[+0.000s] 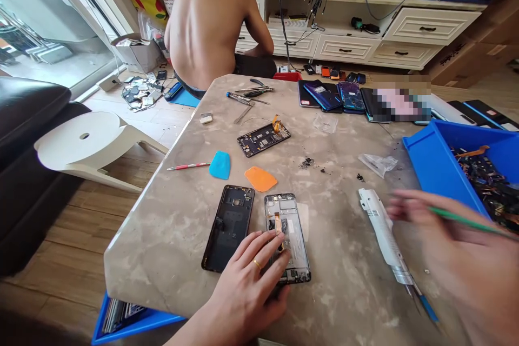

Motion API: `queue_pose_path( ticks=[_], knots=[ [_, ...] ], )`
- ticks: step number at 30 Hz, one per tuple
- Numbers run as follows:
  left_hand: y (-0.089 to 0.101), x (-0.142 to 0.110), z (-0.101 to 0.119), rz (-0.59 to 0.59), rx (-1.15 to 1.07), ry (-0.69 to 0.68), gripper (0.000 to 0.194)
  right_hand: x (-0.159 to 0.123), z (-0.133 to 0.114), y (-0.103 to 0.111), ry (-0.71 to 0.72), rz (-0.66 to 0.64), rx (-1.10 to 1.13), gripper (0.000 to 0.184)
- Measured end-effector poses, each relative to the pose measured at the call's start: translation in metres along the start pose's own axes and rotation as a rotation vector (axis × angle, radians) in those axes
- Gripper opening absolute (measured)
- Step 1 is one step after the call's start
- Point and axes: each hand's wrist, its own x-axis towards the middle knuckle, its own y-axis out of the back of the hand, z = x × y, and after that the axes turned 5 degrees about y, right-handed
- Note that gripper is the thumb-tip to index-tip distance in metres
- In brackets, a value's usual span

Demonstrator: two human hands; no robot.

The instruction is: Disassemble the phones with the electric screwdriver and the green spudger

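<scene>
left hand (259, 270): fingers loosely spread, laid over the lower part of the opened phone frame (288, 243), not gripping around it.
right hand (441, 248): blurred, fingers drawn together on a green-handled tool (466, 217), above the tabletop (332, 297) at right.
phone frame: flat on the tabletop, a ribbon cable visible inside.
black back cover (227, 232): flat, just left of the frame.
picks: one blue (220, 165), one orange (260, 179), beyond both.
white-handled tool (381, 230): lying between the frame and the right hand.

left hand (259, 275) on an opened phone frame (298, 232), black back cover (228, 227) beside it, blurred right hand (458, 254) with a green tool (466, 219), worktop (170, 259)
</scene>
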Motion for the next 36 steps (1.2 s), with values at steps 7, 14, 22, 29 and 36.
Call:
queue_pose_path(
  ticks=[7, 14, 22, 29, 36],
  knots=[
    [-0.001, -0.003, 0.0, 0.008, -0.047, 0.001, 0.042, -0.005, -0.006, -0.098, -0.241, -0.435, 0.45, 0.029],
    [-0.008, -0.008, -0.001, 0.004, -0.073, 0.007, 0.039, -0.004, -0.004, -0.118, -0.278, -0.515, 0.482, 0.038],
    [-0.001, -0.005, -0.003, -0.014, -0.108, -0.007, 0.038, -0.019, -0.003, -0.117, -0.21, -0.492, 0.489, 0.026],
    [0.007, -0.012, -0.005, -0.015, -0.257, -0.061, 0.023, -0.024, 0.004, -0.118, -0.079, -0.408, 0.496, 0.012],
    [0.021, -0.006, 0.002, 0.196, -0.322, 0.089, 0.029, -0.039, 0.0, -0.1, -0.076, -0.153, 0.536, 0.008]
  ],
)
